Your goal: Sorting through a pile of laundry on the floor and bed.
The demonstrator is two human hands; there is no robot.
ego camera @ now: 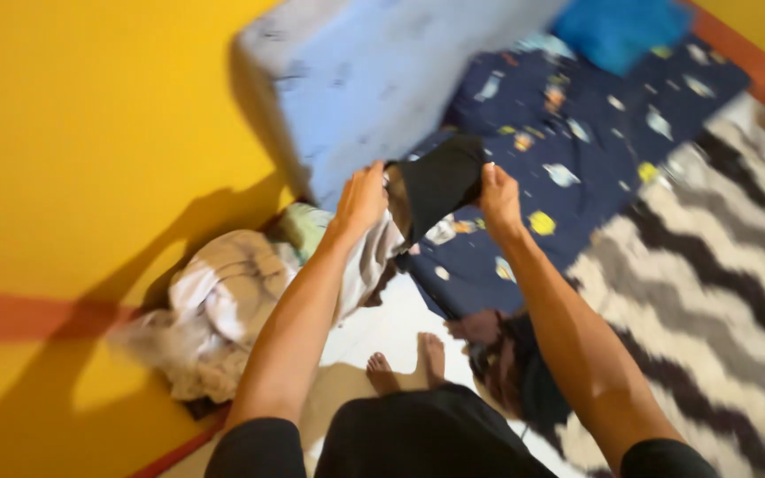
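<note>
Above the patterned sheet [568,150], both hands' fingers pinch a black cloth [440,181] at its edges: left hand [363,199], right hand [499,196].

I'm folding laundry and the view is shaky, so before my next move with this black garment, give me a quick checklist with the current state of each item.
1. Left hand grips the black garment: ok, fingers closed on its left edge.
2. Right hand grips it too: ok, closed on its right edge.
3. Garment held clear of the floor: ok, it hangs between the hands above the patterned sheet.
4. Garment spread flat: not ok, it looks bunched and folded over.
5. Clothes pile apart from the garment: ok, it lies lower left by the yellow wall.
6. Feet free of cloth: cannot tell, dark cloth lies close beside them.
</note>
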